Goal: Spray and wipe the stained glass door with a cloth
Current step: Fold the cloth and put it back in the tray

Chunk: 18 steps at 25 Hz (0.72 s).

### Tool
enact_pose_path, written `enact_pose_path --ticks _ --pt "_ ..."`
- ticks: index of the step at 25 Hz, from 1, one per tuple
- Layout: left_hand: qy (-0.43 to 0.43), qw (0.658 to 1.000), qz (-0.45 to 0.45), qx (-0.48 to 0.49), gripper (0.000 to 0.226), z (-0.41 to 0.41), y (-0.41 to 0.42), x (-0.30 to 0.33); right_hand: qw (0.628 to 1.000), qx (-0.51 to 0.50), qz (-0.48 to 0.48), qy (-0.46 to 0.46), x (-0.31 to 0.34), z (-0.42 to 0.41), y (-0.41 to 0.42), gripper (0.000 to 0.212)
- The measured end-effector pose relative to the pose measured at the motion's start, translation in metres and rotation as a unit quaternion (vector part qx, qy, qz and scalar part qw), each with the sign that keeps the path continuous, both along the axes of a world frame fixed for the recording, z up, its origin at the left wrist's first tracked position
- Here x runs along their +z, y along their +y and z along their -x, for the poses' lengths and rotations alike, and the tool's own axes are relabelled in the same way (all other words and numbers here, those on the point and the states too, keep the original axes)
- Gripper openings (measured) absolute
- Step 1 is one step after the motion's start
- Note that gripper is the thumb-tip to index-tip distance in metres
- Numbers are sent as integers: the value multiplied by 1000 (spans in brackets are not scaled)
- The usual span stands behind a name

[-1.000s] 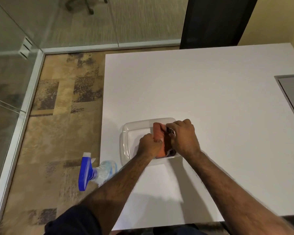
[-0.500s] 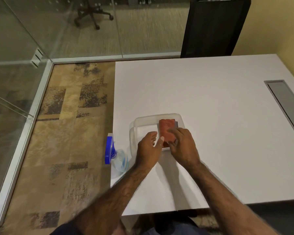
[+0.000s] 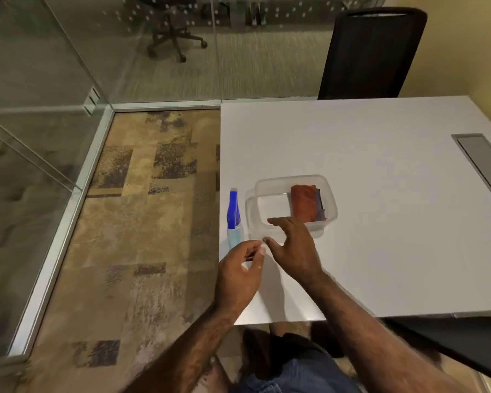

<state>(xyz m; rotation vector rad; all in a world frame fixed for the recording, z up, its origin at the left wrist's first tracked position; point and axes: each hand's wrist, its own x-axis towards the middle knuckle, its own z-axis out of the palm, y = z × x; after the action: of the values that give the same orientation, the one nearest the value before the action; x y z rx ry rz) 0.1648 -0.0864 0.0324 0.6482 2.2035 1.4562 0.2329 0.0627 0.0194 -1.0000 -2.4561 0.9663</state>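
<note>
Fingers (image 3: 278,222) of the right hand (image 3: 294,251) are spread and empty; the left hand (image 3: 238,275) curls loosely, holding nothing. Folded orange cloth (image 3: 304,207) (rough-textured) lies inside a clear plastic container (image 3: 330,194) on the white worktop (image 3: 380,171), spray bottle (image 3: 233,217) just beside it.

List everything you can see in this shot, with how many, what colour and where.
Spray bottle: one, blue head, table's left edge.
Container: one, clear plastic, on table.
Cloth: one, orange-red, folded inside container.
Table: one, white, right side.
Chair: one, black, behind table.
Glass walls: left and far side.
Carpet: tan, patterned, left of table.
Left hand: one, empty, near table's edge.
Right hand: one, open, beside container.
</note>
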Motion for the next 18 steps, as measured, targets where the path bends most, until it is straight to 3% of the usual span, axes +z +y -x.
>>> enact_pose_path --ticks 5,9,12,18 --pt "46 996 24 74 15 35 -34 12 999 21 40 -30 0 27 -26 62" --pt "41 996 56 54 49 60 -21 23 992 45 98 -58 -2 42 -29 76" --pt "22 994 110 15 66 66 -4 24 990 64 110 -54 -4 50 -24 71" --pt "10 989 147 25 57 75 17 22 986 96 124 -49 -12 56 -14 67"
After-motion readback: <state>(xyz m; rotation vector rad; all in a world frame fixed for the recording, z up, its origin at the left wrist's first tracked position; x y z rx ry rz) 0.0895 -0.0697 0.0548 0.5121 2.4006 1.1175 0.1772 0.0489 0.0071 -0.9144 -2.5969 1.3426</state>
